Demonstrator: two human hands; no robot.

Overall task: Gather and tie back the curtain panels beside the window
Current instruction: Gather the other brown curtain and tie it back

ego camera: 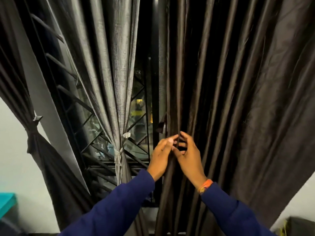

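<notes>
At the far left a dark curtain [36, 147] hangs tied. The grey curtain [117, 99] is knotted before the window [139, 113]. The left hand [162, 156] and right hand [189, 156] both pinch a fold of the untied brown curtain [238, 99].

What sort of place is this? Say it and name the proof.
Most likely a room in a home, at night. Long curtain panels hang before a window: a grey curtain already tied back, a dark curtain that both hands are gathering. A metal window grille shows dark sky and lights outside.
</notes>
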